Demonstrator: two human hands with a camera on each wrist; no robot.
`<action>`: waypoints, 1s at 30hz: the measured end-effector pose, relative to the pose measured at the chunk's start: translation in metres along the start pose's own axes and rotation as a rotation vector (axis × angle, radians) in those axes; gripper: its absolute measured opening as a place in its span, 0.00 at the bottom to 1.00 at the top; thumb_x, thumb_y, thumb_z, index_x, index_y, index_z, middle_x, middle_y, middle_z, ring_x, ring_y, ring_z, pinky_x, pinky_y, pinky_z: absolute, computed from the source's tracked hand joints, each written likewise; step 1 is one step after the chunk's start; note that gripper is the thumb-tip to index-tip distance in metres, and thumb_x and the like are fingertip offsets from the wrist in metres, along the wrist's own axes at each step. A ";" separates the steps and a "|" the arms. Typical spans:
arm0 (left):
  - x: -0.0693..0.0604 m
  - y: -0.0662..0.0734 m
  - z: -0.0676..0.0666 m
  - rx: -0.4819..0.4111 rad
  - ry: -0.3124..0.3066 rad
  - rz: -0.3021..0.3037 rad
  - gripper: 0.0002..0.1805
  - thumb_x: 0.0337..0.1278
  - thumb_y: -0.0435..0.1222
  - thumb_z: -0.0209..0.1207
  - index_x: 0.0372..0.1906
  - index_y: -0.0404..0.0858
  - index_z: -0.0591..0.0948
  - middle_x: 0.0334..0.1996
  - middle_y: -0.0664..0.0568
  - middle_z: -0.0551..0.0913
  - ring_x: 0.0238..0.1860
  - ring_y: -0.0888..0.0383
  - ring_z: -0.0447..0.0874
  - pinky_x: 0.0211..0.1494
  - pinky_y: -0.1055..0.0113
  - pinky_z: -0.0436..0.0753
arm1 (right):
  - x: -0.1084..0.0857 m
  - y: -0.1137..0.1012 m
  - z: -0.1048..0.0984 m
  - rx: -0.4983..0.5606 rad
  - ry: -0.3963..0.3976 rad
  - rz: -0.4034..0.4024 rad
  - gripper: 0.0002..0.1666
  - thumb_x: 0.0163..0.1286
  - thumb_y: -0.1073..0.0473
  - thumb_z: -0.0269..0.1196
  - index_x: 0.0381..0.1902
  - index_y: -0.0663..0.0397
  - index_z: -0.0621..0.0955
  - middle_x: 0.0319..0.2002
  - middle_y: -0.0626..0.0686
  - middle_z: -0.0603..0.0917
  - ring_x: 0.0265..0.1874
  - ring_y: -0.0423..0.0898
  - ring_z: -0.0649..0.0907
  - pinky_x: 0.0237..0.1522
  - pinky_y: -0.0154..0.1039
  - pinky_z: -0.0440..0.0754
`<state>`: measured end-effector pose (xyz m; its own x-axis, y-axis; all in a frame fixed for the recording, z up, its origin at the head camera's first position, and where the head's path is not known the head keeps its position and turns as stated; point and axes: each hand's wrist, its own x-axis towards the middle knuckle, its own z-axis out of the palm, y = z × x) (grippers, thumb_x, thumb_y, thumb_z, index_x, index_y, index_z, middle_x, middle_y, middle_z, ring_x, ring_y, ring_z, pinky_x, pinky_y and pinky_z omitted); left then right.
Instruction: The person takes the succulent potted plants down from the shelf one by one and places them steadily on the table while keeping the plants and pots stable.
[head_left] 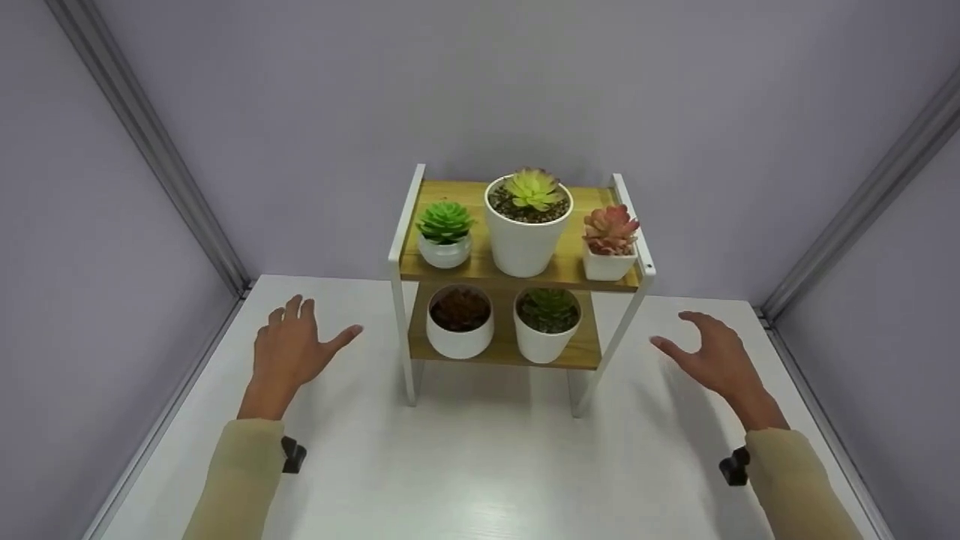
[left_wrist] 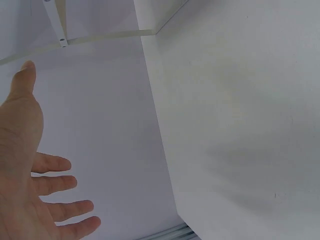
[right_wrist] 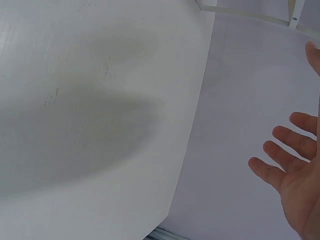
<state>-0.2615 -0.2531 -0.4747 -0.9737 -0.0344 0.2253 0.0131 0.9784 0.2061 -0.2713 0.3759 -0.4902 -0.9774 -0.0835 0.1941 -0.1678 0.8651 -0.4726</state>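
Both hands free, plant shelf between them

Your left hand [head_left: 292,345] is spread, thumb well out; your right hand [head_left: 716,356] is loosely curved, thumb apart. Neither touches anything. The two-tier shelf [head_left: 450,191] stands midway, bearing three potted succulents above and two below.

Risk, judged: a sideways knock on a leg could skid the frame. The pink succulent's square pot [head_left: 609,266] sits close to the upper board's front edge, so a brushed sleeve might tip it. The tall white pot [head_left: 525,244] narrows downward and looks top-heavy. Reaching for the lower pots could catch the board above.

Surface: white table [head_left: 480,450], glare at front, small dark scuffs [right_wrist: 51,97] in the right wrist view. Room: pale grey walls [head_left: 300,112], metal corner posts [head_left: 142,127].
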 end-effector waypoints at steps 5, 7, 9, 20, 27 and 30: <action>-0.001 0.002 -0.004 -0.047 0.008 -0.002 0.55 0.66 0.70 0.57 0.70 0.22 0.71 0.66 0.24 0.76 0.63 0.25 0.78 0.56 0.31 0.83 | -0.002 0.000 0.000 -0.002 0.052 -0.026 0.44 0.72 0.33 0.66 0.65 0.69 0.79 0.64 0.71 0.82 0.66 0.71 0.78 0.67 0.70 0.74; -0.002 0.004 -0.005 -0.069 0.022 0.008 0.54 0.65 0.70 0.57 0.69 0.22 0.72 0.62 0.24 0.79 0.59 0.26 0.81 0.52 0.33 0.85 | -0.003 0.000 0.001 0.002 0.076 -0.040 0.40 0.73 0.35 0.66 0.62 0.67 0.81 0.60 0.70 0.85 0.61 0.70 0.83 0.62 0.69 0.79; -0.004 0.006 -0.007 -0.094 0.029 0.012 0.53 0.65 0.70 0.57 0.67 0.22 0.73 0.59 0.25 0.81 0.57 0.28 0.82 0.48 0.36 0.86 | -0.004 0.001 0.003 0.021 0.103 -0.063 0.34 0.75 0.41 0.67 0.60 0.67 0.83 0.57 0.69 0.87 0.55 0.68 0.86 0.57 0.67 0.83; -0.013 0.022 -0.021 -0.181 0.043 0.031 0.53 0.66 0.73 0.52 0.67 0.27 0.75 0.59 0.30 0.82 0.55 0.32 0.83 0.45 0.39 0.86 | -0.008 0.006 0.007 0.047 0.213 -0.128 0.07 0.75 0.61 0.66 0.41 0.59 0.89 0.36 0.56 0.91 0.37 0.55 0.89 0.40 0.40 0.86; -0.017 0.029 -0.032 -0.195 0.056 0.038 0.52 0.67 0.73 0.51 0.69 0.29 0.75 0.63 0.31 0.81 0.58 0.32 0.82 0.44 0.39 0.86 | -0.011 0.004 0.012 0.059 0.199 -0.100 0.11 0.76 0.55 0.66 0.39 0.57 0.89 0.33 0.56 0.92 0.33 0.51 0.89 0.35 0.37 0.83; -0.019 0.033 -0.035 -0.208 0.045 0.031 0.51 0.69 0.72 0.49 0.70 0.29 0.74 0.66 0.31 0.79 0.61 0.32 0.81 0.48 0.38 0.86 | -0.011 0.002 0.013 0.071 0.197 -0.089 0.13 0.77 0.54 0.66 0.38 0.56 0.89 0.32 0.55 0.92 0.32 0.46 0.88 0.35 0.36 0.82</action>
<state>-0.2349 -0.2273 -0.4385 -0.9610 -0.0181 0.2760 0.0945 0.9164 0.3890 -0.2624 0.3720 -0.5044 -0.9155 -0.0537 0.3987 -0.2677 0.8212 -0.5039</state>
